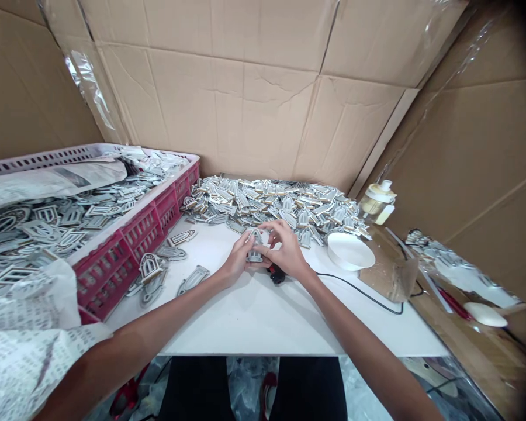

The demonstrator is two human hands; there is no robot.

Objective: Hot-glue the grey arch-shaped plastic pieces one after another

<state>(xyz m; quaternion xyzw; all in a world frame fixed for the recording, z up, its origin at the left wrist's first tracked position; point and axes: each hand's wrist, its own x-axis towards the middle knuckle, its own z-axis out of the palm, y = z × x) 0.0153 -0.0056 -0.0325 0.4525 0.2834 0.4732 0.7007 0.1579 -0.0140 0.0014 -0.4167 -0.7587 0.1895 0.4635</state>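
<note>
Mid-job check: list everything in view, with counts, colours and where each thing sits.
arch-shaped pieces: too many to count, grey and white, heaped on the table's far side, more in the crate and loose beside it
crate: one, red with pale rim, left of the table
newspaper: crumpled sheets, white and grey, front left
bowl: one, white, right of the heap
bottle: one, pale yellow, far right
cable: one, black, across the table
table: one, white, centre
cardboard sheets: several, brown, behind and right
held piece: one, grey and white, between both hands
left hand: one, on the held piece
right hand: one, on the held piece
</note>
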